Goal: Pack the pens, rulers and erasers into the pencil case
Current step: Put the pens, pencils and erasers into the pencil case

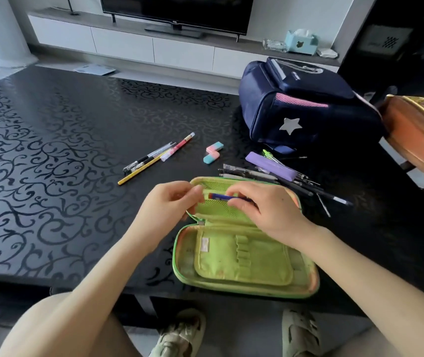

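Note:
A green pencil case (241, 258) lies open flat near the table's front edge. My left hand (169, 204) pinches the left rim of its far half, at the mesh pocket (216, 210). My right hand (265, 204) grips a blue object with a red end (221, 196) lying inside the mesh pocket's opening. Two pink-and-blue erasers (214, 152) sit beyond the case. To their left lie several pens and a yellow pencil (154, 157). More dark pens (296, 184) and a purple flat case (270, 166) lie right of the erasers.
A navy backpack (306, 109) with a silver star lies at the table's far right. An orange wooden chair (419, 135) stands to its right. The black patterned table (51, 150) stretches left. A white TV cabinet (128, 42) is beyond.

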Tool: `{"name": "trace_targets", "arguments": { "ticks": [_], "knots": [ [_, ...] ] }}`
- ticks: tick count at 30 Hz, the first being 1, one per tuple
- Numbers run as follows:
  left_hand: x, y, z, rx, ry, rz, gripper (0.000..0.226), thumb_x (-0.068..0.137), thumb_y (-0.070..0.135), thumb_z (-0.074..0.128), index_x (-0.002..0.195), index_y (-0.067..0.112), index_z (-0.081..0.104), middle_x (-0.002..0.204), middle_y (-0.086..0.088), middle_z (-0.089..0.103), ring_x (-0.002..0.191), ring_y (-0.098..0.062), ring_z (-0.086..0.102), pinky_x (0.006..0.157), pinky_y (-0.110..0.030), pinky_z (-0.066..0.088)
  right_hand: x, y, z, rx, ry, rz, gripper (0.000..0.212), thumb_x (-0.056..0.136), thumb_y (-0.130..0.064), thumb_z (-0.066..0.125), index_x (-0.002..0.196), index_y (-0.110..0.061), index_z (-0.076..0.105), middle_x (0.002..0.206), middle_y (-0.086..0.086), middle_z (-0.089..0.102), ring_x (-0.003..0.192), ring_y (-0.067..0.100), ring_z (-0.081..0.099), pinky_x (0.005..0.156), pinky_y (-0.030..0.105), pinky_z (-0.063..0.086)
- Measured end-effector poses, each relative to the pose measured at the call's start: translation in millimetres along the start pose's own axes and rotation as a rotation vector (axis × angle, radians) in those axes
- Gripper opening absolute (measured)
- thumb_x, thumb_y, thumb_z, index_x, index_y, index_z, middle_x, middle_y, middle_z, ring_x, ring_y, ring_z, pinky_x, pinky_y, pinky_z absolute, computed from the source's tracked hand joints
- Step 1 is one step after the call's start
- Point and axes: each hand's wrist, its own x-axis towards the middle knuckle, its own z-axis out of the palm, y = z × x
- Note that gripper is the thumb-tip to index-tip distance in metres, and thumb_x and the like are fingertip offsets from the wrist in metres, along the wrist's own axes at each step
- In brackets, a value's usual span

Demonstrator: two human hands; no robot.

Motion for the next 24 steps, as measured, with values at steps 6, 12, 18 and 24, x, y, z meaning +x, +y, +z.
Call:
{"name": "trace_targets", "arguments": {
  "ticks": [6, 12, 18, 24],
  "knots": [
    [-39, 7, 22, -0.176, -0.049, -0.033, 0.016, 0.088, 0.017, 0.061, 0.076, 0.013, 0.071, 0.057, 0.001, 0.062, 0.053, -0.012, 0.054, 0.058, -0.024, 0.046, -38, -20, -3, 0.056, -0.03, 0.032, 0.021, 0.084, -0.027, 0.064, 0.098, -0.011, 0.063, 0.073, -0.003, 0.064, 0.065, 0.011, 0.06, 0.059, 0.029, 0.05],
    [-50, -20, -14, -0.171, 0.107, -0.159, 0.03, 0.087, 0.001, 0.058, 0.069, 0.021, 0.073, 0.061, 0.0, 0.071, 0.071, -0.023, 0.061, 0.081, -0.043, 0.05, -81, 0, -10, -0.072, 0.016, 0.201, 0.011, 0.086, -0.024, 0.065, 0.092, -0.019, 0.072, 0.081, -0.014, 0.068, 0.068, -0.004, 0.053, 0.064, 0.011, 0.04],
    [-47, -27, -22, -0.037, 0.198, -0.173, 0.026, 0.088, 0.002, 0.057, 0.073, 0.02, 0.069, 0.056, 0.007, 0.07, 0.068, -0.022, 0.062, 0.083, -0.042, 0.052, -103, 12, 2, -0.147, 0.0, 0.307, 0.012, 0.088, -0.019, 0.06, 0.094, -0.016, 0.07, 0.084, -0.009, 0.065, 0.073, 0.003, 0.048, 0.068, 0.023, 0.045],
    [-42, -29, -30, -0.005, 0.206, -0.178, 0.025, 0.087, 0.002, 0.057, 0.074, 0.02, 0.068, 0.056, 0.009, 0.07, 0.069, -0.023, 0.06, 0.077, -0.036, 0.05, -108, 15, 2, -0.172, -0.025, 0.29, 0.012, 0.088, -0.015, 0.059, 0.094, -0.014, 0.069, 0.088, -0.005, 0.065, 0.087, 0.014, 0.059, 0.071, 0.026, 0.047]
  ]
}}
